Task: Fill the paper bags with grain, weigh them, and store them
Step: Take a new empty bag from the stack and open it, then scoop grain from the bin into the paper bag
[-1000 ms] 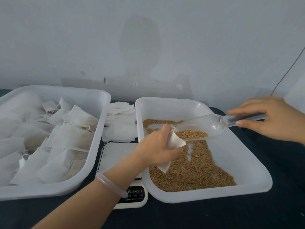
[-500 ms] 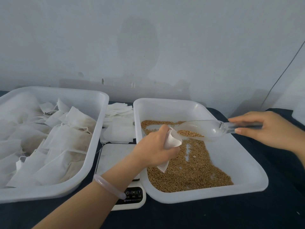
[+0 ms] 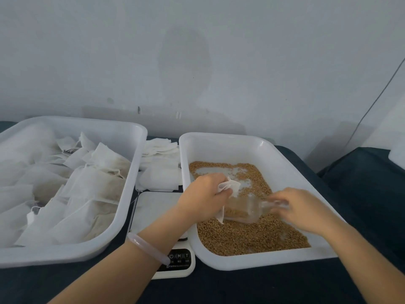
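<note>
Just left of the scoop [image 3: 243, 212], left fingers [image 3: 224, 193] pinch the paper bag [image 3: 232, 186].

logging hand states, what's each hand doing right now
left hand: pinches the paper bag over the grain.
right hand: grips the handle of the clear scoop; blurred.
</note>
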`<state>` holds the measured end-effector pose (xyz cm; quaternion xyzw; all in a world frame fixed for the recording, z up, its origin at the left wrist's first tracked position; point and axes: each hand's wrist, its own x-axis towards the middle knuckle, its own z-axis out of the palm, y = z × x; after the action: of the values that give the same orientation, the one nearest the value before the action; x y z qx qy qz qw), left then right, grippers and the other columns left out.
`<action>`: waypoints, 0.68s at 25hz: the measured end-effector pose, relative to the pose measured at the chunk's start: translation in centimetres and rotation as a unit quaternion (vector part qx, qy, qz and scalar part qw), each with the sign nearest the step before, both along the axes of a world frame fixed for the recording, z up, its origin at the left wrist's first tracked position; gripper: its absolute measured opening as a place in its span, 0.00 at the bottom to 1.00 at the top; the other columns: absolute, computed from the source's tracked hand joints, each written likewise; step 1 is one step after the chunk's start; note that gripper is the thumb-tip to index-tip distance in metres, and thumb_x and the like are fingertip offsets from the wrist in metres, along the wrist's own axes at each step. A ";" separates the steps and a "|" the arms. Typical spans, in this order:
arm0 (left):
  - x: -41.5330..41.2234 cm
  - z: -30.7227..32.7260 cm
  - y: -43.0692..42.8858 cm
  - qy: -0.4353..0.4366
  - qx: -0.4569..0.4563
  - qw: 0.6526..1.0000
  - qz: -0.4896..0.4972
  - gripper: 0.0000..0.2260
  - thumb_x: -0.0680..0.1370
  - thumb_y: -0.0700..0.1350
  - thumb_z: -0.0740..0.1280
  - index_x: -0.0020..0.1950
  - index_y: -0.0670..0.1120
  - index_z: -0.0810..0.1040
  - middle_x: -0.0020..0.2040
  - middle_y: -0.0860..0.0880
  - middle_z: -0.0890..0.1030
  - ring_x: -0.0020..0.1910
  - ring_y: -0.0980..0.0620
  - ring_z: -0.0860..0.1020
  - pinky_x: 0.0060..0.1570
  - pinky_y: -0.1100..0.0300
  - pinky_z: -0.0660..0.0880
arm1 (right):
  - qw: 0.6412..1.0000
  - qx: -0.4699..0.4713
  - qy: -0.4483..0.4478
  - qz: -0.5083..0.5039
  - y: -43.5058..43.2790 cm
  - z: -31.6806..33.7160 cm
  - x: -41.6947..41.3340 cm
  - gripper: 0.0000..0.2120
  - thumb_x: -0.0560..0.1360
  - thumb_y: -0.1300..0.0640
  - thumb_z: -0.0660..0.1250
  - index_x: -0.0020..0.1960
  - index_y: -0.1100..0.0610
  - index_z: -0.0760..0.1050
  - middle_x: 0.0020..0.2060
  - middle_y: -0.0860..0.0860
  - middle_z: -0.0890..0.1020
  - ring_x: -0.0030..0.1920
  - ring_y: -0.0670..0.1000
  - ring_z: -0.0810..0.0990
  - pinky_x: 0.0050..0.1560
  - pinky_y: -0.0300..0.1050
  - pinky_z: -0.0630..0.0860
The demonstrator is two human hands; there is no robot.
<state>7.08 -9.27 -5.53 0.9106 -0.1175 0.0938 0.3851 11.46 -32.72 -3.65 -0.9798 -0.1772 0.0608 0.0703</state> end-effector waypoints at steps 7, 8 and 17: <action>-0.4 1.6 1.1 0.046 -0.144 0.987 -0.050 0.10 0.78 0.43 0.65 0.36 0.45 0.77 0.42 0.50 0.74 0.39 0.57 0.72 0.39 0.68 0.67 | 0.992 0.122 0.027 0.034 2.6 -0.4 0.6 0.21 0.74 0.49 0.69 0.66 0.45 0.71 0.61 0.42 0.77 0.59 0.40 0.75 0.60 0.37 0.71; -0.5 2.3 1.6 0.050 -0.167 0.982 -0.067 0.08 0.78 0.41 0.66 0.39 0.45 0.79 0.40 0.49 0.75 0.37 0.55 0.73 0.38 0.67 0.68 | 0.973 0.222 0.025 0.049 3.5 0.4 0.4 0.17 0.75 0.52 0.68 0.62 0.42 0.73 0.58 0.40 0.79 0.58 0.39 0.76 0.60 0.37 0.72; -1.3 6.2 8.3 0.036 -0.268 0.961 -0.053 0.13 0.75 0.33 0.67 0.53 0.49 0.76 0.28 0.55 0.79 0.30 0.59 0.76 0.37 0.66 0.75 | 0.748 0.586 0.266 0.164 12.6 3.0 -1.7 0.11 0.72 0.59 0.66 0.52 0.58 0.81 0.48 0.58 0.84 0.49 0.56 0.83 0.49 0.48 0.80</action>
<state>5.73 -1.01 0.67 0.7693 -0.1220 0.0684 0.6234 9.80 -20.13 -0.61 -0.6459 -0.3105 0.2137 0.6639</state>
